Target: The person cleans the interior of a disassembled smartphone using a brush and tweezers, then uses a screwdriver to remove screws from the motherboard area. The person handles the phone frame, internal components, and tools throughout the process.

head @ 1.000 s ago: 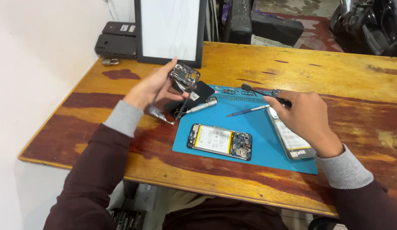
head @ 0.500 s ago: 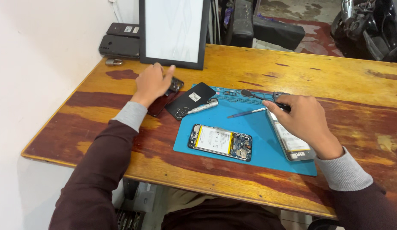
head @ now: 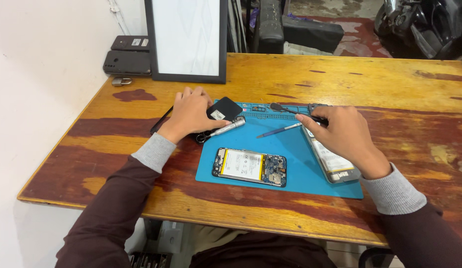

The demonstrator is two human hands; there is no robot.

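Observation:
My left hand lies palm down on a dark phone cover at the left edge of the blue work mat, fingers curled over it. A black square part and a silver screwdriver lie just right of that hand. My right hand pinches a thin black tool that points left over the mat's top edge. Under this hand lies a second phone, open side up. An opened phone with its battery showing lies at the mat's front. A slim blue-grey pick lies between the hands.
A framed white panel stands at the back of the wooden table. Two dark devices and a small padlock lie at the back left corner, by the white wall. Dark bags and a vehicle sit beyond the table.
My left hand, which held the dark phone cover raised, has lowered it onto the table left of the mat and now rests on it. The right hand has stayed in place.

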